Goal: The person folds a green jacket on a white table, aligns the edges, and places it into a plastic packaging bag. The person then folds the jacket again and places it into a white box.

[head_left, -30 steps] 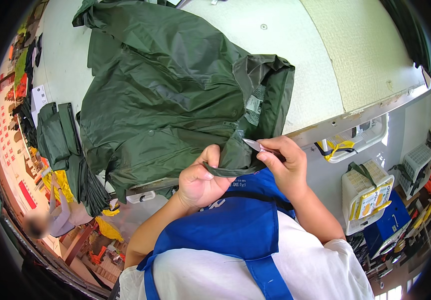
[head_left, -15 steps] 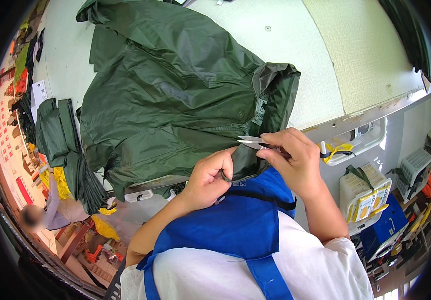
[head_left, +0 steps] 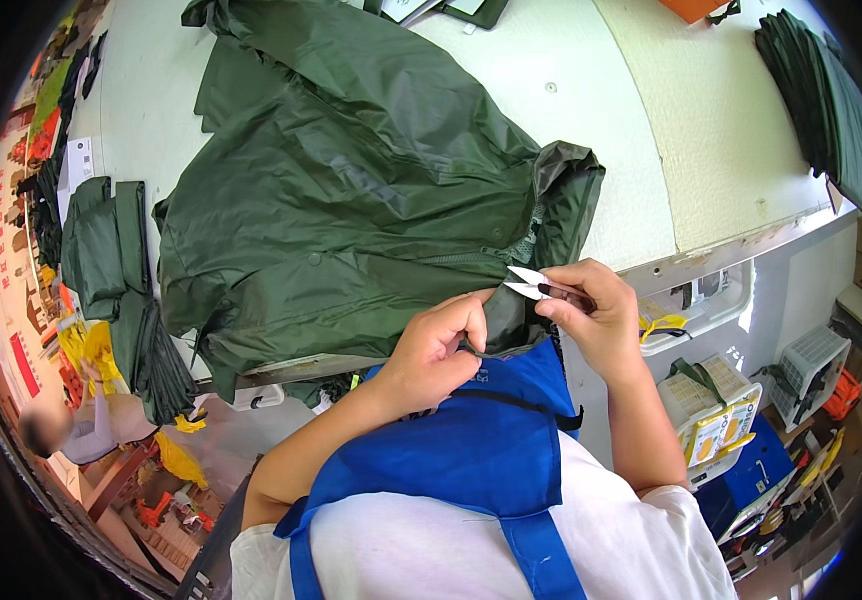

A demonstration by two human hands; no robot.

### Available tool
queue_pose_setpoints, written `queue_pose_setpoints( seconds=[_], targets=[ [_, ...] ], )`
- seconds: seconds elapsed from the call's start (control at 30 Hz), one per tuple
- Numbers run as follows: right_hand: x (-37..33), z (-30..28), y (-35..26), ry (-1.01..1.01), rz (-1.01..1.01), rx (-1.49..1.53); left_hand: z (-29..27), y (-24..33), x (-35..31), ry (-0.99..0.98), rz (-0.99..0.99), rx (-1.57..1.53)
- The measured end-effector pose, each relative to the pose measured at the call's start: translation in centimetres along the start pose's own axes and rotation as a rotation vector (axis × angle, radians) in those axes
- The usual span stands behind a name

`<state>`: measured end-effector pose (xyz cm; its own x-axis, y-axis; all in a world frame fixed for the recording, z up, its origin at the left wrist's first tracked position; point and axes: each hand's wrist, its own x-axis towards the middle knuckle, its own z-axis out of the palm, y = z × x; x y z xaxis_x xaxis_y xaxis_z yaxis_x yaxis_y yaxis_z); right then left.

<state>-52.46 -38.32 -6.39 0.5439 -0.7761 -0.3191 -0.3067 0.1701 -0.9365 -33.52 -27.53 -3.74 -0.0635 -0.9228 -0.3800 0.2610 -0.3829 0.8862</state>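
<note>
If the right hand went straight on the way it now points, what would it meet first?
Probably the green jacket, just past the snips in the right hand; depth is unclear.

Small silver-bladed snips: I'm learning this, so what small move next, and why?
Perhaps ease the snips toward the edge of the dark green, shiny garment: the left hand pinches that edge, and the right hand holds the snips open.

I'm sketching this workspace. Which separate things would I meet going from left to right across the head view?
Folded dark-green fabric bundle, left hand, pointed pale-bladed metal snips, right hand, off-white rectangular plastic basket, stack of folded dark-green fabric.
</note>
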Motion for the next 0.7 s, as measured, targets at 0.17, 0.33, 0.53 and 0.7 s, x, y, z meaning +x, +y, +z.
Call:
queue_pose_setpoints(
  seconds=[0.17,0.33,0.53,0.7],
  targets=[
    [0.0,-0.3,1.3,0.159,0.109,0.395,0.0,0.0,0.1,0.006,0.01,0.033],
    [-2.1,0.9,1.1,0.01,-0.268,-0.225,0.5,0.6,1.4,0.018,0.043,0.048],
    [-0.4,-4.4,2.2,-0.041,0.317,0.113,-4.1,-0.3,1.4,0.278,0.241,1.23],
    [5.3,-10.4,6.0,0.542,0.146,0.153,-6.6,-2.1,3.0,0.194,0.304,1.38]
  ],
)
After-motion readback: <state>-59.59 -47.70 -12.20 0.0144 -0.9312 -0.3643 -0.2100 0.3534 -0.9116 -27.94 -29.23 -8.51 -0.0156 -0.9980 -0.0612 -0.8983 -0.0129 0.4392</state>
